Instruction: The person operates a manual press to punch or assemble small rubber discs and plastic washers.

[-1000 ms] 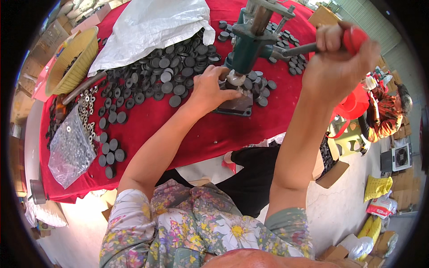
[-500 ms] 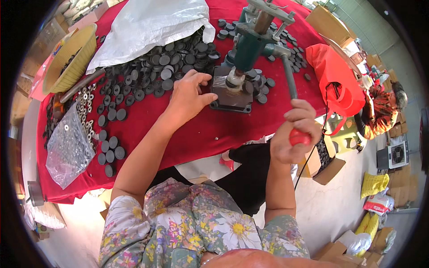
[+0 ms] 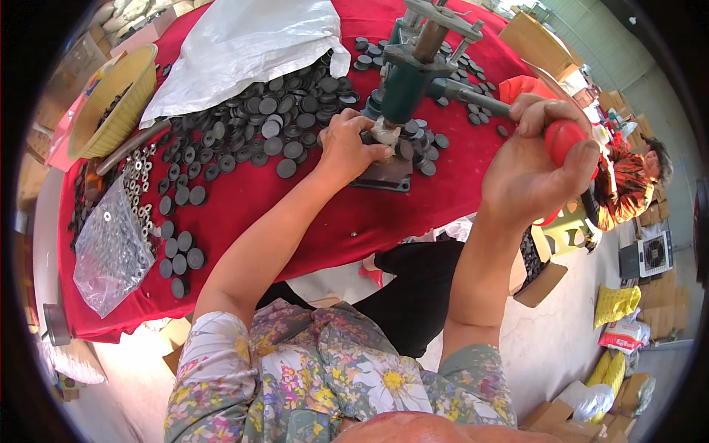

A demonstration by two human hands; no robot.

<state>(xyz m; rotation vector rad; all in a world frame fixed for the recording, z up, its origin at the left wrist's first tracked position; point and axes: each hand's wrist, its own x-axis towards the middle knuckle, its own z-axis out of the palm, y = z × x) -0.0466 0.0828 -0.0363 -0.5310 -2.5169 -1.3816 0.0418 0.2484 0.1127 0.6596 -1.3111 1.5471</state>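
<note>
Left hand (image 3: 347, 144) has its fingers pinched on a small pale part at the base of the green hand press (image 3: 402, 77) on the red tablecloth (image 3: 295, 214), right hand (image 3: 535, 159) clenched around the red-knobbed lever (image 3: 565, 140), dark discs (image 3: 244, 133) piled just beside.

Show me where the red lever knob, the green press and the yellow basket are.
red lever knob (image 3: 565, 140), head view, on its rounded end.
green press (image 3: 402, 92), head view, on its body.
yellow basket (image 3: 129, 100), head view, on its outer wall.

Bright, even daylight is flooding in, shadows are staying soft, edges are bending into a black fisheye rim, focus holding sharp.
</note>
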